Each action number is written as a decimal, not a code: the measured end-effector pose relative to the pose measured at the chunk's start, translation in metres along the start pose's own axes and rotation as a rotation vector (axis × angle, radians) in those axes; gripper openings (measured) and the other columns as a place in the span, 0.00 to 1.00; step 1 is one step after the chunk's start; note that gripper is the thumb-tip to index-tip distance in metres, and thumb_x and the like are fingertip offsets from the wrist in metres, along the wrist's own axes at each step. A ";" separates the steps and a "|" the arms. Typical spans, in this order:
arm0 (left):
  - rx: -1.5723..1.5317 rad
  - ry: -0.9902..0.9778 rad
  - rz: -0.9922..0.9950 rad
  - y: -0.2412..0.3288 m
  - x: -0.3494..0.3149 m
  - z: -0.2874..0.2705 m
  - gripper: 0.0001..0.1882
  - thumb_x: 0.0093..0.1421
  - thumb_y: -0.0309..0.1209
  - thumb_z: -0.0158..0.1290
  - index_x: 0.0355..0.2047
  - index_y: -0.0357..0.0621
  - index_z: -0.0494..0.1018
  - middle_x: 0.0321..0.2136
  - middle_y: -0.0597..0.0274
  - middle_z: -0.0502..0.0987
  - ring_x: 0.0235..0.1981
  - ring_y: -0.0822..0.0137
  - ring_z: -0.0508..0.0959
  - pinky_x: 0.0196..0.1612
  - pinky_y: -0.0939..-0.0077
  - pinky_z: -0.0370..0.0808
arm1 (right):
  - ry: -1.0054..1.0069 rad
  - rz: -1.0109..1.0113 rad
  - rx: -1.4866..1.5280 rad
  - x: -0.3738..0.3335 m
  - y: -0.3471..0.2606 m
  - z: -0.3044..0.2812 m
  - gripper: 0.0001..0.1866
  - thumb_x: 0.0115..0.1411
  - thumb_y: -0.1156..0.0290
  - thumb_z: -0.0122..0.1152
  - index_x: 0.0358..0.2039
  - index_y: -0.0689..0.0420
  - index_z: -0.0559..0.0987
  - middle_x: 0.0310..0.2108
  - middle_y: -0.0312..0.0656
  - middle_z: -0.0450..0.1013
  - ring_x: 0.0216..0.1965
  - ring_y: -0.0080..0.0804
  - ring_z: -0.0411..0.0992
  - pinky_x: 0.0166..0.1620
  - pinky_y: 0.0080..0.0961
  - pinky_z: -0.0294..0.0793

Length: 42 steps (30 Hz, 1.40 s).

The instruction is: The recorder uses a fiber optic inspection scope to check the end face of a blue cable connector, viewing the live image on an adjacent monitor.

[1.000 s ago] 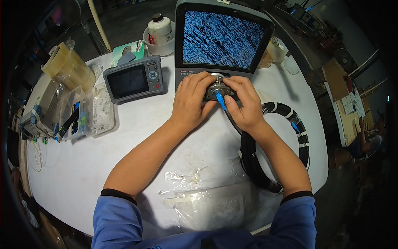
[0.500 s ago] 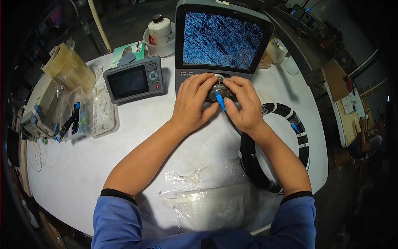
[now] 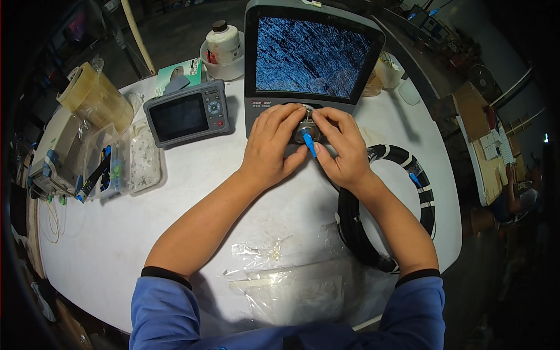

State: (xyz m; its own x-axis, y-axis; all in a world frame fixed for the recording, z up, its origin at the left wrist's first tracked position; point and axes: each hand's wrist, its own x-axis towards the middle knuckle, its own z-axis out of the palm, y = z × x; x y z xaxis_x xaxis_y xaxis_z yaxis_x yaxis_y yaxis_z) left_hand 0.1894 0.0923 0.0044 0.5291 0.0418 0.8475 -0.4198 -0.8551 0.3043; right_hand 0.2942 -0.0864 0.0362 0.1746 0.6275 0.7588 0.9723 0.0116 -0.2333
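Note:
A blue fibre-optic connector [image 3: 309,144] sits with its tip in a round metal holder [image 3: 305,131] on the front of a grey inspection microscope with a screen [image 3: 312,57]. The screen shows a magnified, streaky blue-and-black surface. My left hand [image 3: 273,139] curls round the left side of the holder, its thumb below near the connector. From the right, my right hand [image 3: 344,149] grips the holder, fingers on its upper part and thumb beside the connector. The fingertips partly cover the holder. A black cable coil [image 3: 350,224] with white ties lies under my right forearm.
Left of the microscope stands a grey handheld tester [image 3: 185,114]. Further left are a clear plastic box [image 3: 105,166], a tray [image 3: 144,160] and tape rolls [image 3: 93,96]. A white bottle [image 3: 224,44] stands in a tub behind. Clear plastic bags [image 3: 291,291] lie near the front edge.

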 end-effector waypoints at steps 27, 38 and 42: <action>-0.007 0.022 -0.051 -0.001 0.000 0.003 0.36 0.46 0.25 0.70 0.58 0.40 0.72 0.56 0.51 0.75 0.55 0.46 0.75 0.60 0.54 0.72 | -0.002 0.086 0.026 -0.001 -0.002 0.000 0.26 0.63 0.67 0.66 0.60 0.65 0.77 0.55 0.52 0.74 0.53 0.51 0.74 0.56 0.41 0.76; 0.001 0.012 -0.052 0.001 0.002 0.001 0.37 0.42 0.22 0.72 0.56 0.41 0.73 0.54 0.51 0.76 0.54 0.46 0.76 0.57 0.55 0.74 | 0.001 0.070 0.020 -0.001 -0.002 -0.001 0.27 0.62 0.66 0.66 0.59 0.65 0.77 0.54 0.53 0.74 0.52 0.52 0.74 0.56 0.41 0.76; 0.006 0.014 -0.064 0.000 0.001 -0.001 0.37 0.43 0.22 0.72 0.56 0.41 0.73 0.54 0.50 0.76 0.54 0.46 0.76 0.57 0.55 0.74 | -0.004 0.065 0.022 0.000 -0.003 0.001 0.27 0.62 0.66 0.66 0.59 0.65 0.77 0.54 0.53 0.74 0.52 0.52 0.74 0.56 0.41 0.76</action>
State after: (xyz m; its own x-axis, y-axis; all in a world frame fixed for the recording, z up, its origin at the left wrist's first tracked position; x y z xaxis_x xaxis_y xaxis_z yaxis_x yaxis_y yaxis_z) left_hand 0.1891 0.0929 0.0057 0.5446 0.1040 0.8323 -0.3809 -0.8534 0.3559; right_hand 0.2915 -0.0853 0.0360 0.2369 0.6305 0.7391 0.9553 -0.0125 -0.2955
